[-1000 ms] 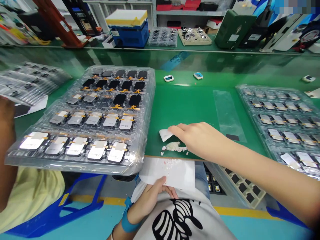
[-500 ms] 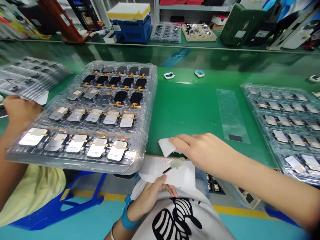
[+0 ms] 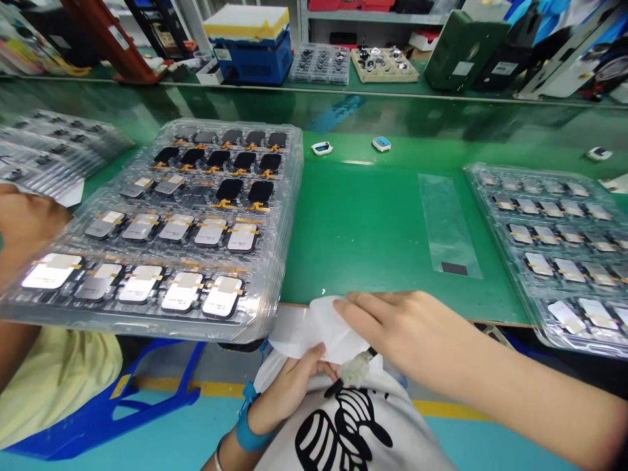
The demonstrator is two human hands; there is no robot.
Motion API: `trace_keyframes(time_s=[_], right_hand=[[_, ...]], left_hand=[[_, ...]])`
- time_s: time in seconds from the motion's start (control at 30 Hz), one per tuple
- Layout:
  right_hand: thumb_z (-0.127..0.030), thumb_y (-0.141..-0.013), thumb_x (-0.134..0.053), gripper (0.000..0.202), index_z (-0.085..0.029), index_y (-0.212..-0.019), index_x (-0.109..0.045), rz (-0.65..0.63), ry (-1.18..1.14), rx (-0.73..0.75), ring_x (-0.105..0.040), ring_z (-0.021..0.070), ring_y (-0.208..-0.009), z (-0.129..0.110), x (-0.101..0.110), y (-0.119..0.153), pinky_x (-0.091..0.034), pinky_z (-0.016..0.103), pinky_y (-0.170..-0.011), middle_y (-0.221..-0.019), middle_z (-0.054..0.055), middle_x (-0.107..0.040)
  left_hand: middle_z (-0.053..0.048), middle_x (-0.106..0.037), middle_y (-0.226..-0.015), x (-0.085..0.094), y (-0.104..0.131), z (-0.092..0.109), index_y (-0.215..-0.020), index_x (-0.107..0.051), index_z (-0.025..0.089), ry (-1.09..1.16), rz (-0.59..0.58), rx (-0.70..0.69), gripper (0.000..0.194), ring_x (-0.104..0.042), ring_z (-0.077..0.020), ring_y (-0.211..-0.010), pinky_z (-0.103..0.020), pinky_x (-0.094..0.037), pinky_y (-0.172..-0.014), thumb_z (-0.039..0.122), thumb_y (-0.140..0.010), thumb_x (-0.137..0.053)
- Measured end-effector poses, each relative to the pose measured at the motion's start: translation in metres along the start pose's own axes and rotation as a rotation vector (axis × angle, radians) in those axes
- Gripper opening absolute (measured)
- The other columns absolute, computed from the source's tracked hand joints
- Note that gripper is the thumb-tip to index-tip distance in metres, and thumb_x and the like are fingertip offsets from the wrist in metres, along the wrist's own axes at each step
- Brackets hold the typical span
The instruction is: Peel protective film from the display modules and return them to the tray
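My left hand (image 3: 304, 383), with a blue wrist strap, grips a white sheet (image 3: 288, 335) at the table's front edge, thumb on top. Above it, my right hand (image 3: 387, 320) pinches a curled white sheet (image 3: 328, 320) that overlaps the first one. Whether the two are one piece, I cannot tell. A crumpled, pale translucent piece (image 3: 356, 371) with black ends hangs below my right hand, beside my left fingertips. What carries it is hidden.
A stack of clear trays (image 3: 265, 261) with small display modules juts over the front edge on the left. Another clear tray (image 3: 554, 261) lies right, near a clear plastic bag (image 3: 449, 222). A co-worker's hand (image 3: 29, 222) is at far left. Two small watch-like cases (image 3: 322, 149) sit behind.
My right hand has moved down with its white sheet, now over the sheet in my left hand. The crumpled piece has shifted from the lower sheet's top to below my right hand.
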State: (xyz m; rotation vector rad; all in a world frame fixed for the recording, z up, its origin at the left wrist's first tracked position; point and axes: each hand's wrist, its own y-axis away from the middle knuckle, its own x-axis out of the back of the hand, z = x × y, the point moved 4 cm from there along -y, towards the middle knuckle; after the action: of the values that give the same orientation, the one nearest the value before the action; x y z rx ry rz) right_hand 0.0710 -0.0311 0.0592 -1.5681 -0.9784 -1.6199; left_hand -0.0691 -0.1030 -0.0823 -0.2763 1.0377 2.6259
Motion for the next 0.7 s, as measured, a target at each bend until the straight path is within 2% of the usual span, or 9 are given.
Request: trace_keyframes(time_s=[0.1,0.17,0.27,0.33,0.47,0.7], right_hand=[[0.002,-0.080,-0.047,0.041,-0.015,-0.116,-0.055,-0.006,-0.017,-0.160,-0.065,0.0178,-0.063,0.026,0.008,0.007,-0.031,0.028,-0.050,-0.094,0.005,-0.069],[0.003,-0.078,-0.046,0.045,-0.017,-0.118,-0.053,-0.041,-0.019,-0.342,-0.065,0.0179,-0.065,0.050,0.012,0.013,-0.029,0.026,-0.051,-0.092,0.004,-0.069],[-0.001,-0.084,-0.045,0.035,-0.017,-0.114,-0.053,-0.136,0.022,-0.625,-0.064,0.0201,-0.069,0.080,0.012,0.022,-0.026,0.025,-0.052,-0.090,0.005,-0.069],[-0.003,-0.086,-0.044,0.028,-0.016,-0.109,-0.052,-0.211,0.038,-0.728,-0.064,0.0217,-0.070,0.088,0.008,0.025,-0.023,0.026,-0.053,-0.089,0.007,-0.069],[-0.001,-0.085,-0.042,0.028,-0.014,-0.107,-0.052,-0.316,0.037,-0.753,-0.064,0.0215,-0.067,0.074,-0.003,0.023,-0.020,0.028,-0.051,-0.085,0.007,-0.069],[0.004,-0.077,-0.042,0.041,-0.010,-0.115,-0.053,-0.280,0.046,-0.629,-0.058,0.0137,-0.053,0.027,-0.005,0.009,-0.025,0.026,-0.048,-0.082,0.007,-0.067]], left_hand=[[-0.011,-0.074,-0.078,-0.001,-0.006,-0.010,-0.071,-0.071,0.013,0.024,-0.067,-0.024,0.057,-0.068,-0.0297,-0.089,-0.040,-0.046,-0.099,0.061,-0.090,-0.047],[-0.011,-0.074,-0.078,-0.001,-0.009,-0.016,-0.069,-0.072,0.012,0.034,-0.102,-0.039,0.059,-0.068,-0.0292,-0.089,-0.038,-0.045,-0.099,0.060,-0.091,-0.045],[-0.010,-0.075,-0.080,0.001,-0.010,-0.021,-0.071,-0.073,0.012,0.033,-0.136,-0.046,0.059,-0.068,-0.0277,-0.092,-0.035,-0.044,-0.098,0.056,-0.095,-0.042],[-0.009,-0.076,-0.083,0.002,-0.011,-0.023,-0.073,-0.074,0.013,0.019,-0.147,-0.042,0.059,-0.068,-0.0268,-0.093,-0.034,-0.043,-0.098,0.054,-0.097,-0.040],[-0.009,-0.077,-0.087,0.002,-0.011,-0.023,-0.073,-0.074,0.013,-0.002,-0.154,-0.039,0.059,-0.068,-0.0269,-0.095,-0.033,-0.041,-0.098,0.052,-0.099,-0.037],[-0.010,-0.077,-0.085,-0.002,-0.009,-0.019,-0.072,-0.072,0.013,0.008,-0.147,-0.042,0.058,-0.068,-0.0277,-0.092,-0.034,-0.043,-0.096,0.056,-0.096,-0.041]])
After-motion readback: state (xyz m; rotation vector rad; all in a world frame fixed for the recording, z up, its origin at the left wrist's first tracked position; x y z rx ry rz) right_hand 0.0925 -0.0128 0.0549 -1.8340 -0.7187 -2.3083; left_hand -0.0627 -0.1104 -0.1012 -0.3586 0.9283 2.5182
